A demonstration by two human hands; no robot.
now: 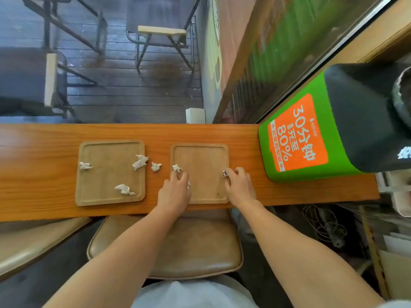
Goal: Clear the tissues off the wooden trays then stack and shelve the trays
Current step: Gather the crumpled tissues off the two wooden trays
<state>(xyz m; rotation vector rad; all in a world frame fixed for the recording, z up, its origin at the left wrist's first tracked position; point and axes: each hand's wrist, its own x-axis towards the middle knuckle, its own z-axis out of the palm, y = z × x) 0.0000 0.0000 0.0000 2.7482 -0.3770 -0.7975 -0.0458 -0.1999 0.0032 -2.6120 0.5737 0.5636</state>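
Two square wooden trays lie side by side on a long wooden counter [33, 150]. The left tray [106, 192] carries three crumpled white tissues [140, 162], and one more tissue [156, 166] lies on the counter between the trays. My left hand [174, 192] rests on the left edge of the right tray [201, 156], fingertips touching a tissue [177, 168], with a bit of white showing under its palm. My right hand [239, 185] sits on that tray's right edge, fingers pinching a small tissue [225, 173].
A green and black box [311, 121] with an orange label stands on the counter's right end. A brown padded stool [178, 247] sits below me. Folding chairs [160, 34] stand on the dark plank floor beyond the counter. Cables and clutter lie at the lower right.
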